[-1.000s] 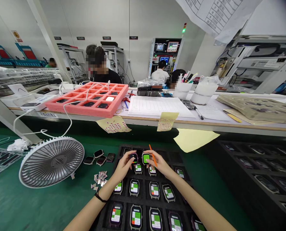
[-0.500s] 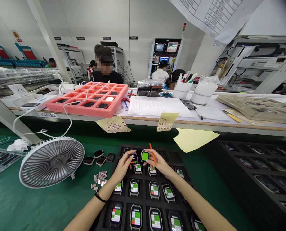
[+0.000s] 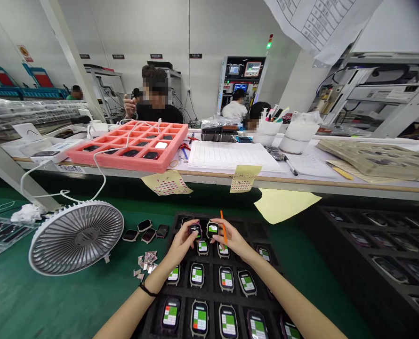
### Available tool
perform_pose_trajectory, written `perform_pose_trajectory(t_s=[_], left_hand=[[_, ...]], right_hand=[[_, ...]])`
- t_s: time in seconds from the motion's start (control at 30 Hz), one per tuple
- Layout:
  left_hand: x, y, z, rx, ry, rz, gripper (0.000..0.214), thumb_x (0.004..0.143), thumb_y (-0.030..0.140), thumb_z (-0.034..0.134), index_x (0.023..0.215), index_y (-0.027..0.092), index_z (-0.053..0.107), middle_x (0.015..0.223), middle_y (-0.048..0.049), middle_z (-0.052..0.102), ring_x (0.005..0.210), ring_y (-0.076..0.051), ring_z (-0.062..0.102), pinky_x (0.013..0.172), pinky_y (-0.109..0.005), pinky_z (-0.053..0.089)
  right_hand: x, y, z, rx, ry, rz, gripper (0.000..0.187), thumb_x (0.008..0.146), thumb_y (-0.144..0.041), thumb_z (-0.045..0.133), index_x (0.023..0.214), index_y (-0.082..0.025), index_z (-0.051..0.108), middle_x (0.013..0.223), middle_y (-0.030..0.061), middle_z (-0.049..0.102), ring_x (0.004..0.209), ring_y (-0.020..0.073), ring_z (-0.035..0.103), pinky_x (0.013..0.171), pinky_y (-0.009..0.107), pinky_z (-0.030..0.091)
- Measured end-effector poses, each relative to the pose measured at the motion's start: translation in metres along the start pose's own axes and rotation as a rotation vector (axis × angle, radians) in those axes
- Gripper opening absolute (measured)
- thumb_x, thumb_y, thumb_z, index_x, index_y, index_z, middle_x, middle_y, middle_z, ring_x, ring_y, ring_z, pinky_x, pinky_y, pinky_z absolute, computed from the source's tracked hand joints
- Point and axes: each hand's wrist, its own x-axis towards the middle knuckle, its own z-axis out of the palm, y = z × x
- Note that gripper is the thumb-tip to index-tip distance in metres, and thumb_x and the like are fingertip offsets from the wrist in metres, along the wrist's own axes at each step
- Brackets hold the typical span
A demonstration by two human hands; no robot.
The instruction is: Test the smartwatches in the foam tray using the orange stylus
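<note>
Both hands are over the far part of a black foam tray [image 3: 209, 299] whose compartments hold several smartwatches with lit green and white screens. My left hand [image 3: 183, 240] grips a dark purple-rimmed smartwatch [image 3: 195, 230], its thumb on the screen. In my right hand [image 3: 232, 238] is a silver-rimmed smartwatch [image 3: 213, 229], held by its edge beside the first one. An orange stick [image 3: 223, 223], thin and pen-like, is also held between the right fingers and points upward. Just below the hands lies a smartwatch [image 3: 202, 247] in its compartment.
Left of the tray are several loose watches [image 3: 147, 230], small scraps [image 3: 148, 261] and a white fan [image 3: 77, 238]. A second black tray [image 3: 365, 245] stands right. The shelf ahead bears a pink foam tray [image 3: 124, 165] and papers [image 3: 230, 155]. A co-worker [image 3: 156, 108] sits beyond.
The right-hand watch's screen has gone from mostly green to white and green over black. The left thumb now lies further onto its watch's screen. Across the shelf, a co-worker has raised a hand.
</note>
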Motion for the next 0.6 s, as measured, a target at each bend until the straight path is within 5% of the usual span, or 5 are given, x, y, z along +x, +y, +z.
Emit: perform_pose_trajectory(t_s=[0.13, 0.33, 0.6], left_hand=[[-0.003, 0.0, 0.005, 0.102, -0.065, 0.078, 0.06, 0.081, 0.028, 0.06, 0.134, 0.021, 0.033, 0.117, -0.0114, 0.055, 0.094, -0.02, 0.059, 0.072, -0.029, 0.052], [-0.008, 0.01, 0.006, 0.48, -0.044, 0.318, 0.046, 0.078, 0.016, 0.062, 0.121, 0.025, 0.049, 0.117, -0.0086, 0.053, 0.113, -0.025, 0.049, 0.096, -0.042, 0.044], [-0.008, 0.005, 0.007, 0.697, -0.063, 0.412, 0.054, 0.074, 0.005, 0.059, 0.123, 0.024, 0.047, 0.123, -0.009, 0.054, 0.116, -0.026, 0.049, 0.097, -0.044, 0.044]], right_hand=[[0.002, 0.004, 0.001, -0.024, 0.035, 0.021, 0.042, 0.079, -0.043, 0.062, 0.114, -0.024, 0.051, 0.107, 0.007, 0.056, 0.067, 0.0134, 0.063, 0.042, 0.02, 0.044], [-0.002, 0.003, 0.011, -0.155, 0.033, 0.014, 0.038, 0.082, -0.047, 0.056, 0.114, -0.025, 0.055, 0.107, 0.0057, 0.06, 0.057, 0.0099, 0.056, 0.052, 0.024, 0.048], [-0.013, -0.002, 0.028, -0.355, 0.012, 0.007, 0.05, 0.085, -0.039, 0.055, 0.132, -0.027, 0.046, 0.094, 0.0032, 0.062, 0.062, 0.0132, 0.056, 0.067, 0.032, 0.05]])
